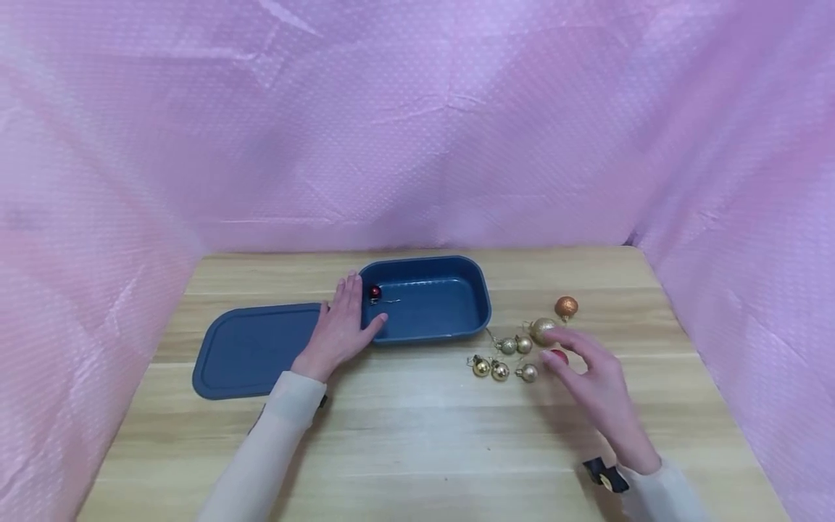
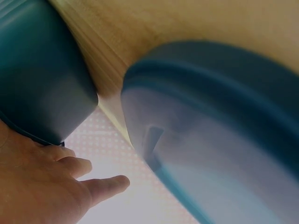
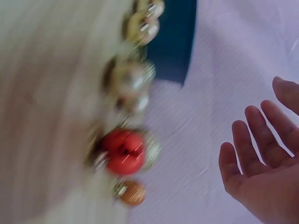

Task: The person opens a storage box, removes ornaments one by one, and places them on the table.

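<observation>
My left hand [image 1: 339,330] lies with straight fingers along the left rim of a dark blue box [image 1: 430,308], its thumb over the near edge. Inside the box, at the left end, is a small dark red bauble [image 1: 375,292] with a hook. My right hand [image 1: 596,377] hovers over a red bauble [image 1: 559,356], which it partly hides in the head view. In the right wrist view its fingers [image 3: 256,140] are spread and relaxed, with the red bauble [image 3: 124,151] apart from them. A large gold glitter bauble [image 1: 541,330] sits just beyond the fingertips.
Left of the box lies a flat blue lid [image 1: 261,351], partly behind the left hand. Several small gold baubles [image 1: 499,370] lie between the box and my right hand. An orange bauble [image 1: 566,307] is farther back. Pink bubble-wrap sheeting [image 1: 417,145] walls the wooden table [image 1: 417,435].
</observation>
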### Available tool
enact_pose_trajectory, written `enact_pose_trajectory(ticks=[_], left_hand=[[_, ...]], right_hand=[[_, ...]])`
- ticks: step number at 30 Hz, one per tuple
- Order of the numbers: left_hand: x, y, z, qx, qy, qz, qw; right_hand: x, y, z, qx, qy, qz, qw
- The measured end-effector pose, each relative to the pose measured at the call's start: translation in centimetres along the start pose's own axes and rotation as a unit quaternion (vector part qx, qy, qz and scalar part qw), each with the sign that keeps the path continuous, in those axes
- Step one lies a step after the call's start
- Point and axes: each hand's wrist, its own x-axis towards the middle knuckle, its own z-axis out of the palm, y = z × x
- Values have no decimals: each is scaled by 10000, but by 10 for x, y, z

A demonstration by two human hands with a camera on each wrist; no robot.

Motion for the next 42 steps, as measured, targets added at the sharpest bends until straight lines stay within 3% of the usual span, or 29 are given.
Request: enact_pose_trajectory(ticks=[9, 16, 21, 28, 42], left_hand=[[3, 3, -4, -53, -102, 116, 9999], [-1, -5, -10, -179, -242, 291, 9991], [-8, -11, -14, -232, -223, 340, 9989], [-20, -12, -8, -104, -244, 361, 9990], [-30, -5, -4, -10, -253, 388, 9989]], right_hand=[[32, -31, 35, 235, -423, -241, 9985], [68, -49, 75, 747, -918, -333, 9924], [97, -62, 104, 702, -1377, -382, 9873], [122, -69, 142, 744, -1887, -74, 9792], [152, -54, 206, 857, -2600, 1216, 9541]])
